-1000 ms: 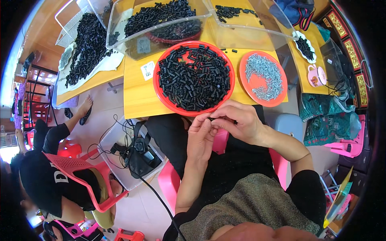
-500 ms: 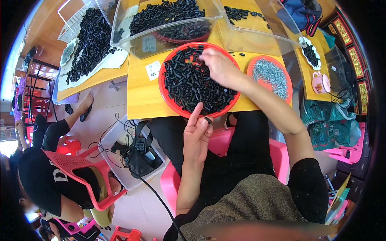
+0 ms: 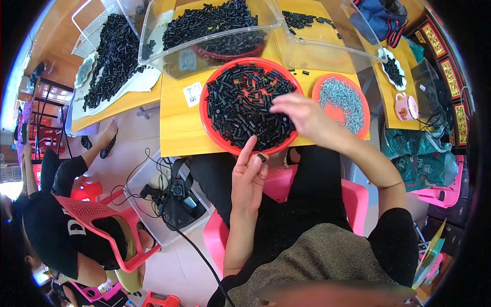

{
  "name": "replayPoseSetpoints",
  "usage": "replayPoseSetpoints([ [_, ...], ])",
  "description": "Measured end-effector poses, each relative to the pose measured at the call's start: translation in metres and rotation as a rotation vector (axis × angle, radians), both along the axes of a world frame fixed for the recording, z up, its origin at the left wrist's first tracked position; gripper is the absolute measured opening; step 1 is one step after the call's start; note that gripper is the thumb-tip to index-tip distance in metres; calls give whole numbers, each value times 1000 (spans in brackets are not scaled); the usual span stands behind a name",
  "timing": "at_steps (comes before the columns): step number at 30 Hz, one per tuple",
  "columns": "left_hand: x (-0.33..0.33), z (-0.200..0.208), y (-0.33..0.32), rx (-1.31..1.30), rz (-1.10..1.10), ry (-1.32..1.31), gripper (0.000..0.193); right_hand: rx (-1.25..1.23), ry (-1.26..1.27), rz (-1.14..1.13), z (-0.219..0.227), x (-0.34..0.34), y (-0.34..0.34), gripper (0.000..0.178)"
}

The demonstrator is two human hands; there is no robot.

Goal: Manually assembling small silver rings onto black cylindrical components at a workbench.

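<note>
Gripping one small black tube (image 3: 262,158) between thumb and fingers of the left hand (image 3: 247,179), just in front of the near rim of the red basin (image 3: 250,61), with the index finger stretched up toward this rim; not possible to know about a touch there. With the right hand (image 3: 303,116), hovering over the right part of the basin, fingers bent and close together, fingertips directed at the heap of black tubes (image 3: 235,108); not possible to know about any piece between these fingertips. As for progress, only one tube clearly in hand and, by judgement, very much left: a heap covering most of the basin, with the red bottom showing only in small gaps. Impossible, at such small size, to separate finished pieces from plain ones, or to see anything inside the held tube. Just right of the basin, on an orange plate (image 3: 332,112), many silver screws (image 3: 348,97), seemingly a good supply, with one bare patch toward the basin. Beyond the right far rim, on the yellow table (image 3: 176,130), a loose tube (image 3: 305,72); to the left, a white paper label (image 3: 193,94). Farther back, in a clear plastic box (image 3: 159,61), another big pile (image 3: 209,24). On the left side table, a large mound (image 3: 112,61) partly on a white cloth (image 3: 138,85); far to the right, some tubes in a white dish (image 3: 393,70), near a pink cup (image 3: 406,107).
</note>
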State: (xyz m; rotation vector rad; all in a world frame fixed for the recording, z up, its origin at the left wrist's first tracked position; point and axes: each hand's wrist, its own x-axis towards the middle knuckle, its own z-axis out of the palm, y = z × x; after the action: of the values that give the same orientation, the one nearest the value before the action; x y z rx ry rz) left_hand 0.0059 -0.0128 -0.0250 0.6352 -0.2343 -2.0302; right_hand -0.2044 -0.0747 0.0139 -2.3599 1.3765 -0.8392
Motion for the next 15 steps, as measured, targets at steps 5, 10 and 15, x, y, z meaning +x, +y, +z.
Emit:
replayPoseSetpoints([
  [5,0,-2,1,-17,-12,-11,56,69,-3,-235,13,-29,-39,13],
  [10,0,-3,0,-28,-26,-31,58,-6,127,-218,-8,-26,-84,11],
  [15,0,1,0,0,-6,-8,54,-11,316,-190,-18,-16,-108,11],
])
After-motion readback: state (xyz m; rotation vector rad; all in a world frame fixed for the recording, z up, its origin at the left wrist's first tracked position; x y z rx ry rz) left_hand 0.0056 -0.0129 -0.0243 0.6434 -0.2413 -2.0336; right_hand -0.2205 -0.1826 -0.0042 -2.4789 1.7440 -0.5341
